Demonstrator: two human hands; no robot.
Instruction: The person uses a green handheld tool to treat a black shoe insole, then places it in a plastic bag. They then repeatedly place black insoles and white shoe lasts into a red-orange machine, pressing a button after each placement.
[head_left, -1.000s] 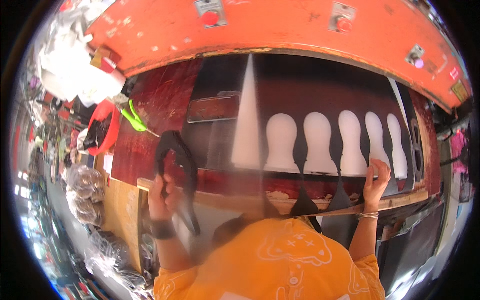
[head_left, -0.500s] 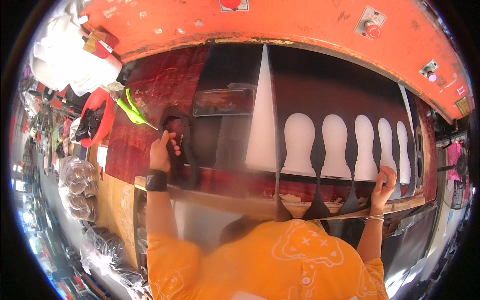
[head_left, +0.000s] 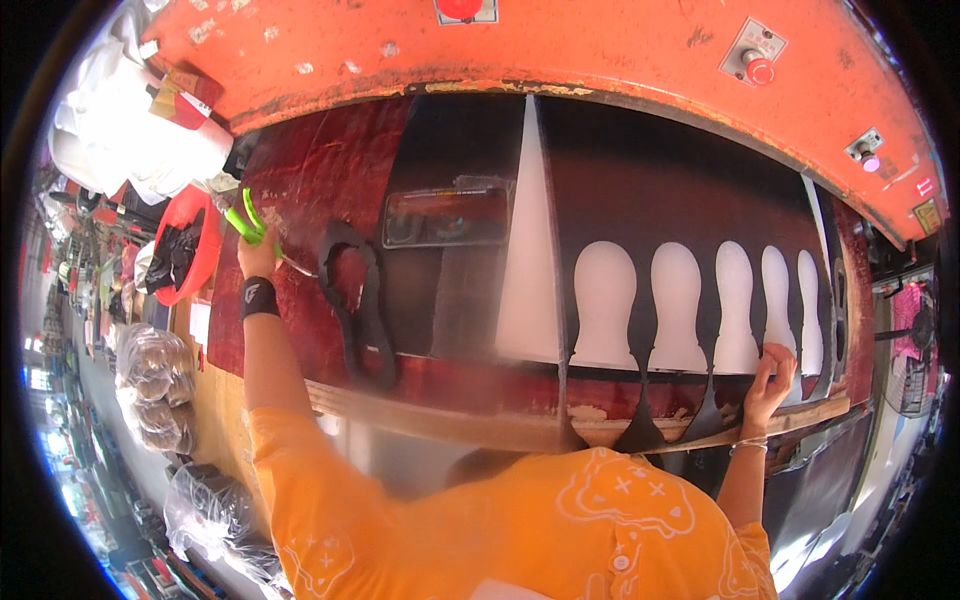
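"Left of the black looped piece (head_left: 372, 305), what has changed at your left hand (head_left: 260, 256)?"

"Your left hand has let go of the looped piece and moved to the green-handled tool (head_left: 239, 223). Judged from this, the piece is set down and the left side of the work has passed to the tool."

"State of each grip?"

"Left: your fingers are at the tool's handles; whether they are closed around them cannot be told. Right: well to the right of the looped piece, your right hand (head_left: 768, 382) stays at the lower edge of the black sheet (head_left: 709, 290), fingers bent; a pinch cannot be confirmed."

"Position of the looped piece?"

"It lies flat on the red worktop (head_left: 300, 180), right of your left grip, near but apart from it. The tool's metal part points toward it. Its rounded end faces away from you."
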